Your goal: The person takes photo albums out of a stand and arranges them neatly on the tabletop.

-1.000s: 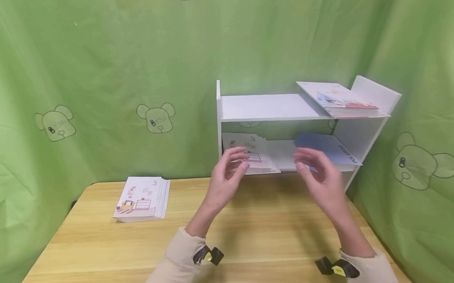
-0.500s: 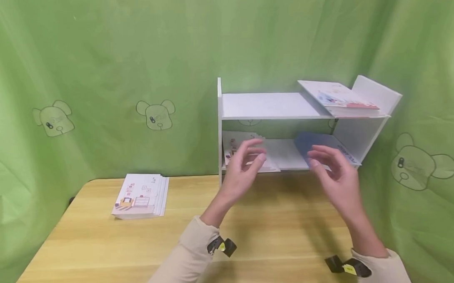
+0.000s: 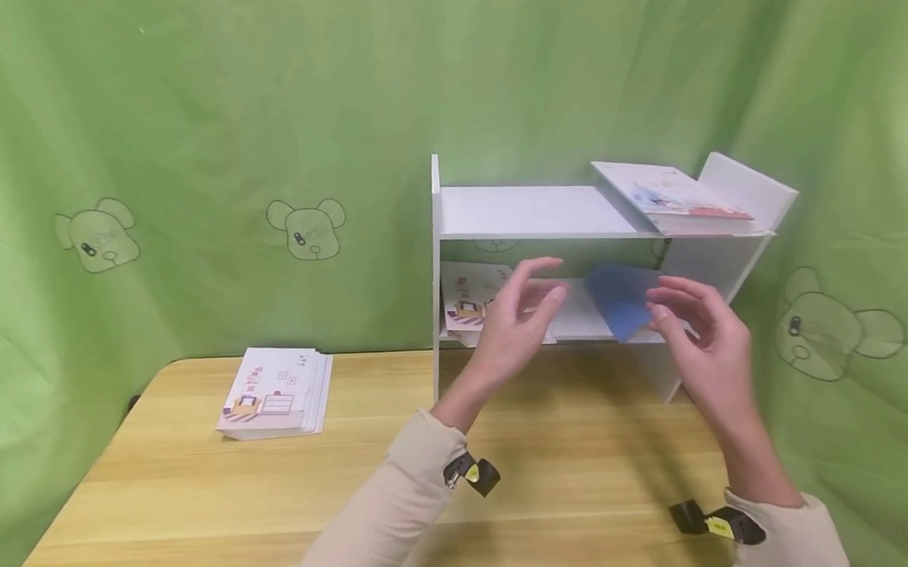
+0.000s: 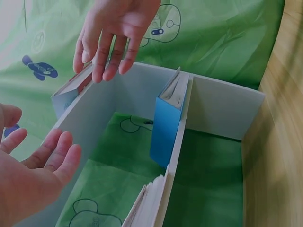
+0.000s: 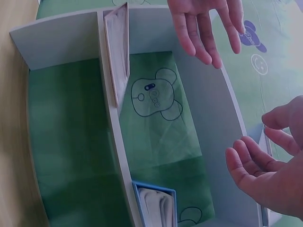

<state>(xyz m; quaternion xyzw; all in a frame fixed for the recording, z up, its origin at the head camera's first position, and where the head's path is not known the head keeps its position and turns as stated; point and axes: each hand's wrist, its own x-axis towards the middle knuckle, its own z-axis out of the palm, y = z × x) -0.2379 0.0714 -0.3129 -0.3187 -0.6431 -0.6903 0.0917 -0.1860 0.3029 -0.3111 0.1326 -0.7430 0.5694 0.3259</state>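
Observation:
My left hand [image 3: 512,336] hovers before the lower tier of a white two-tier shelf [image 3: 534,210], its fingers loosely bent around nothing. To its right, my right hand [image 3: 710,358] is held in the air the same way, palm facing the left one. Behind the left hand lies a stack of thin white illustrated books [image 3: 464,296], partly hidden. A blue book [image 3: 618,299] rests on the same tier, partly covered by the right hand. Both wrist views show a gap between the hands and the books, including the blue book [image 4: 165,135].
On the upper tier, a thick white book with a red and blue picture [image 3: 672,194] lies at the right end. Another stack of illustrated books [image 3: 270,390] sits on the wooden table [image 3: 341,488] at left. Green curtain [image 3: 193,117] surrounds the table.
Both hands have drifted to the right, exposing more of the illustrated stack on the lower tier and covering more of the blue book. The books and shelf stay in place.

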